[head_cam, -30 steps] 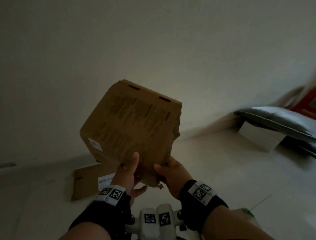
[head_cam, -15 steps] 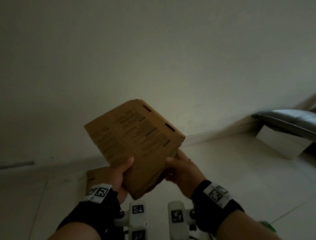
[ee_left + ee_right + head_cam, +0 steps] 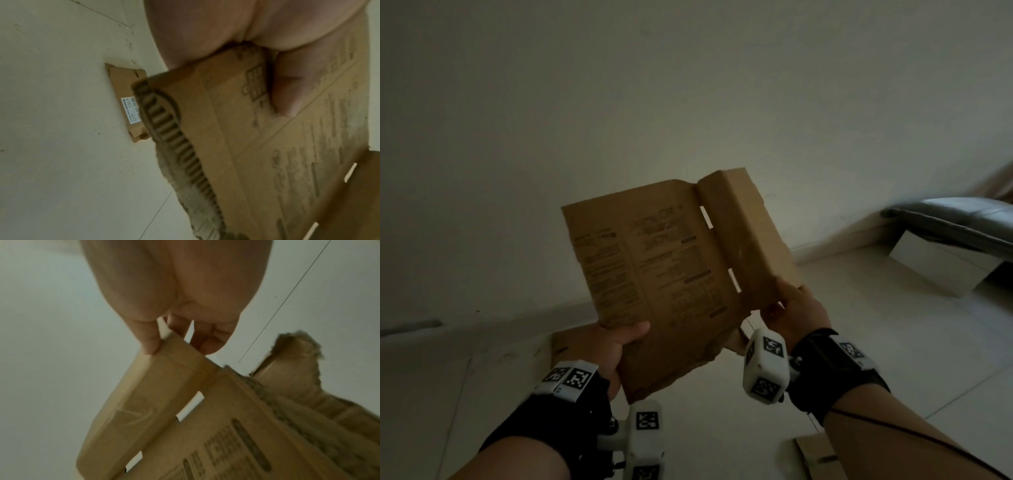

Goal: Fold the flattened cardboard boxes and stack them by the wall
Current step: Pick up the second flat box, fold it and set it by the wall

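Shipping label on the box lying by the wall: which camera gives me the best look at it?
The left wrist view: the white label on the floor box shows clearly, barcode included. In the head view the held cardboard hides it. The right wrist view misses that box.

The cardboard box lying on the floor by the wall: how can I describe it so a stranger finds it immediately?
Start at the pale wall and follow its base to the floor, under the printed cardboard the hands hold up. There a flat brown box lies against the baseboard. Unlike the other cardboard in view, it shows a white barcode label.
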A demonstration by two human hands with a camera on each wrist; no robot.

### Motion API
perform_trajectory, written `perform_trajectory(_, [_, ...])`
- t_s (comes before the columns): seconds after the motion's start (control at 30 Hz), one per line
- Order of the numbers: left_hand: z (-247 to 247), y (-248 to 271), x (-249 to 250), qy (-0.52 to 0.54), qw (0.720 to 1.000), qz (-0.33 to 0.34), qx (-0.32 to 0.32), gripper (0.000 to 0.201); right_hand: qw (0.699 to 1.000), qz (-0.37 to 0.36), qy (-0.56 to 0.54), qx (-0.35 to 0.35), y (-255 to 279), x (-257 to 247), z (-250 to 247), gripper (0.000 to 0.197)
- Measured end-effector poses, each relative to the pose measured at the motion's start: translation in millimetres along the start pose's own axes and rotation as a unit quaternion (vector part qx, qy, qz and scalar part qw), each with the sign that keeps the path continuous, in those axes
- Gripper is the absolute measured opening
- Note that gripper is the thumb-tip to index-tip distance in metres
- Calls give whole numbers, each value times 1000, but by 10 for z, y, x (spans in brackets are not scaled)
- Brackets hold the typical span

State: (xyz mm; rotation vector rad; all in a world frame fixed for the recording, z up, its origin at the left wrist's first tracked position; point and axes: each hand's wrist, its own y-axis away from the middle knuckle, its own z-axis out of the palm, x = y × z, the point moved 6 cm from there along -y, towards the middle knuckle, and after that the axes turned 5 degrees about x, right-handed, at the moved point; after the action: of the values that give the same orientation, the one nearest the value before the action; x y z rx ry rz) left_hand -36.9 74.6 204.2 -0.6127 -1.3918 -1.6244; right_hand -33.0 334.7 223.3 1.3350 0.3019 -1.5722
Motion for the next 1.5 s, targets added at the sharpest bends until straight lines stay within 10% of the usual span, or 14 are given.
perform_trajectory(0.23, [-88,-66,35,-48,998,37,28,48,961,-19,254,109,-38,82,-222,79])
perform_trajectory(0.47, [-66,-66,-2,-92,995,35,29,33,899,-104,415,-93,111,199,212,63])
perform_trajectory(0.73, [-73,-18,20,-76,997,13,10,39,884,-108,440,-114,134,252,211,64])
perform_trajectory(1.0, [-121,39,74,-66,998,9,-7,68,942,-14,301,-147,72,315,183,16])
perform_trajectory(1.27, [-249,-158,21,-180,979,60,81,85,964,-25,240,-111,29,332,203,12])
perform_trajectory(1.5, [-257,-101,35,-100,991,19,87,25,960,-58,257,-100,5,344,210,34])
